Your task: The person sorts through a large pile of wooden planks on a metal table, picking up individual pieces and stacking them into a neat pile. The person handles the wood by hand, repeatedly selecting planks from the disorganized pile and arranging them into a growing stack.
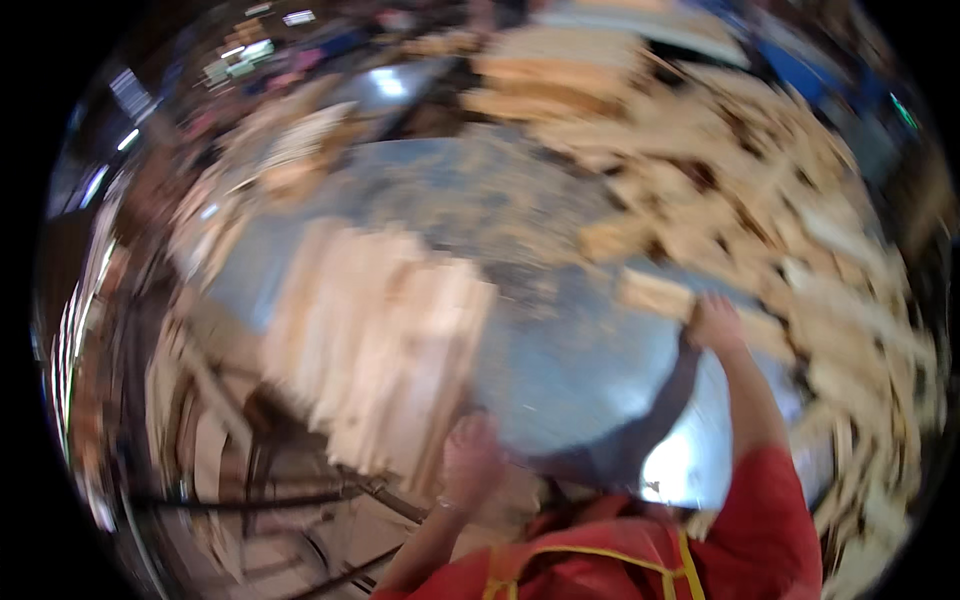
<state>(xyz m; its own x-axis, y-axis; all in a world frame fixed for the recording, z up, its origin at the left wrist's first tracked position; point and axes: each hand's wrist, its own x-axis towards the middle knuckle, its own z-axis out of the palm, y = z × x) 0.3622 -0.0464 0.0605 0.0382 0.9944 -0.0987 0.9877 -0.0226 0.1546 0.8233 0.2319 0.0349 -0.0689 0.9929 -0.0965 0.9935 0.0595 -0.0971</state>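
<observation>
Motion blur smears the whole picture. My right hand [716, 322] closes over a short pale wooden board [655, 293] at the right part of the shiny metal table [560, 385]. The board shows on both sides of the hand. My left hand [473, 460] is at the table's near edge, beside the lower right corner of a row of pale wooden boards [385, 330] lying side by side. Its fingers are too smeared to read, and whether it touches those boards is unclear.
A large heap of loose wood pieces [720, 160] covers the right and far right. Thicker timber [560, 65] is stacked at the back. Sawdust [470, 195] lies on the far part of the table. Dark bars [250, 503] and more wood stand below left.
</observation>
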